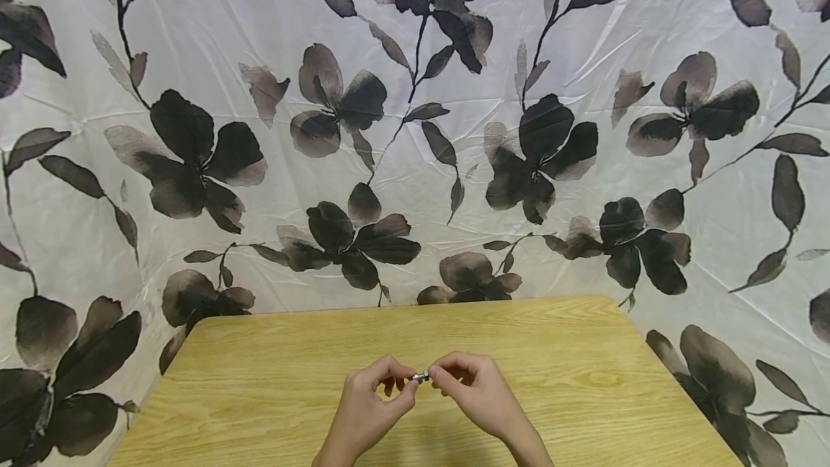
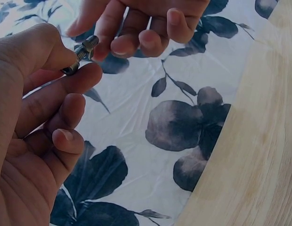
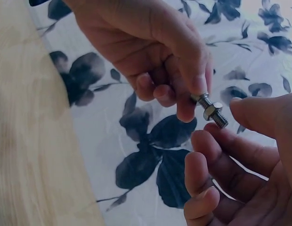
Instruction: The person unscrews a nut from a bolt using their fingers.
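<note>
A small silver metal bolt carries a hex nut partway along its thread, with a length of thread sticking out past the nut. Thumb and index finger of my left hand pinch the bolt's head, which they partly hide in the right wrist view. My right hand is at the bolt's free end. Its thumb and index finger stand apart on either side of the thread tip, and a gap shows between thumb and metal in the right wrist view. The other right fingers are loosely bent.
Both hands are above a light wood-grain table. Behind it and at its sides hangs a white cloth printed with dark flowers. The table's far edge meets this cloth.
</note>
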`<state>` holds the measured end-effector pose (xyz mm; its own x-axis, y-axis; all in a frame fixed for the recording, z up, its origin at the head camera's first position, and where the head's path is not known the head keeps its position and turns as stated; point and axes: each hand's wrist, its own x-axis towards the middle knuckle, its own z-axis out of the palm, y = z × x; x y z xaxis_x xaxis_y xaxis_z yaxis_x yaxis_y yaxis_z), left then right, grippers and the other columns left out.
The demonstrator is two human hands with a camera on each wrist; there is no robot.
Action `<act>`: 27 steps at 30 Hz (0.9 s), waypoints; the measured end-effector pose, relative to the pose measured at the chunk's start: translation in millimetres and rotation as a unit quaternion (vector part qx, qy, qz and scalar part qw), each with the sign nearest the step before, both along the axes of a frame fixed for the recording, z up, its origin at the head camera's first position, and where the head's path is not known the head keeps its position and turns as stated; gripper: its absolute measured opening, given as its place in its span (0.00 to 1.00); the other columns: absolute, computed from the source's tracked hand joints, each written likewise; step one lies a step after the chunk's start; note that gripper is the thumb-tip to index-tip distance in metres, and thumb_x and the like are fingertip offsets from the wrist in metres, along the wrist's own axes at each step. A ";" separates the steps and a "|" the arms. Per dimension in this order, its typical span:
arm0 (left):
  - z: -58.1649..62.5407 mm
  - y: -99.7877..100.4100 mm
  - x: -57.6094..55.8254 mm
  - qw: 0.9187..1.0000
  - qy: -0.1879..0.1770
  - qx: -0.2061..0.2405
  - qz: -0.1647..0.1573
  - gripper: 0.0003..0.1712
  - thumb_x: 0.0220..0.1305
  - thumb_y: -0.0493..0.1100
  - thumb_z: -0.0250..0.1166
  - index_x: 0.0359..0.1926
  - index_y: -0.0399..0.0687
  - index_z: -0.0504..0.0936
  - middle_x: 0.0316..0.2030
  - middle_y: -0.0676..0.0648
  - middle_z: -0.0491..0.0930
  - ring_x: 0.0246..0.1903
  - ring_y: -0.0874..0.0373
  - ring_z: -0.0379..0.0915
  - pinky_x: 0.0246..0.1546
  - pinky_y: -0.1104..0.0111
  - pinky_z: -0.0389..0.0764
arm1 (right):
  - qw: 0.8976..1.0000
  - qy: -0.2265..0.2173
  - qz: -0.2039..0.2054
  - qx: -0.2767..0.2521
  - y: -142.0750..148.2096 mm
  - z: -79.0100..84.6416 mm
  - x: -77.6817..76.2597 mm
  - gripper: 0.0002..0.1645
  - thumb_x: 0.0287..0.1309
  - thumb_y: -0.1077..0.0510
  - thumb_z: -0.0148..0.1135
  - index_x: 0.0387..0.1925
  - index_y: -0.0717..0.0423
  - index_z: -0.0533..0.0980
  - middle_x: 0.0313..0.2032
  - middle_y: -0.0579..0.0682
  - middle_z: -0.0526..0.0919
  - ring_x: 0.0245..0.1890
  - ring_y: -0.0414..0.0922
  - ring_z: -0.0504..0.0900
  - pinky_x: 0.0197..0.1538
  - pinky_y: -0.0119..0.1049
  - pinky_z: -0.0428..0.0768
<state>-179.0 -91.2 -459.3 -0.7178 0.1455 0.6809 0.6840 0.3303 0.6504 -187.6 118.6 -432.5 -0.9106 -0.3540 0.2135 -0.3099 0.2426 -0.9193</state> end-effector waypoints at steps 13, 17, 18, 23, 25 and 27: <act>-0.5 -0.6 0.5 1.000 0.002 0.002 0.000 0.20 0.53 0.28 0.74 0.34 0.62 0.84 0.25 0.62 0.82 0.23 0.67 0.72 0.23 0.72 0.75 | 1.000 0.018 0.014 0.001 -1.6 -2.2 0.7 0.09 0.69 0.51 0.66 0.43 0.50 0.86 0.40 0.51 0.89 0.35 0.36 0.82 0.35 0.31 0.80; -0.6 -0.6 0.4 1.000 -0.003 0.001 0.001 0.21 0.53 0.28 0.74 0.34 0.63 0.84 0.25 0.63 0.81 0.23 0.69 0.70 0.23 0.71 0.75 | 1.000 0.019 0.014 -0.004 -2.0 -2.2 1.1 0.08 0.68 0.53 0.67 0.44 0.51 0.85 0.39 0.52 0.88 0.35 0.36 0.83 0.34 0.30 0.80; -0.7 -0.7 0.4 1.000 -0.004 0.001 0.001 0.21 0.53 0.28 0.74 0.34 0.62 0.84 0.25 0.63 0.81 0.23 0.68 0.71 0.23 0.71 0.75 | 1.000 0.019 0.015 -0.006 -2.0 -2.3 1.2 0.08 0.67 0.53 0.68 0.44 0.51 0.85 0.39 0.52 0.88 0.35 0.37 0.83 0.34 0.30 0.80; -1.2 -0.9 -0.2 1.000 -0.013 0.001 0.001 0.20 0.53 0.27 0.73 0.34 0.62 0.84 0.24 0.63 0.80 0.23 0.68 0.70 0.23 0.73 0.74 | 0.999 0.026 0.020 -0.014 -2.1 -2.4 1.6 0.08 0.66 0.56 0.69 0.44 0.53 0.84 0.39 0.54 0.87 0.35 0.37 0.83 0.33 0.31 0.80; -1.2 -0.9 -0.2 1.000 -0.016 0.000 0.002 0.20 0.53 0.28 0.73 0.34 0.61 0.85 0.24 0.63 0.80 0.23 0.69 0.70 0.23 0.73 0.74 | 0.999 0.030 0.022 -0.018 -2.2 -2.5 1.6 0.08 0.65 0.56 0.69 0.44 0.53 0.84 0.39 0.54 0.87 0.35 0.37 0.84 0.34 0.31 0.81; -1.0 -1.0 -0.2 1.000 -0.018 0.000 0.001 0.20 0.53 0.28 0.73 0.34 0.61 0.85 0.24 0.63 0.80 0.23 0.70 0.70 0.23 0.72 0.74 | 0.999 0.033 0.024 -0.021 -2.2 -2.7 1.5 0.08 0.65 0.57 0.69 0.44 0.54 0.84 0.39 0.55 0.87 0.35 0.37 0.84 0.34 0.31 0.81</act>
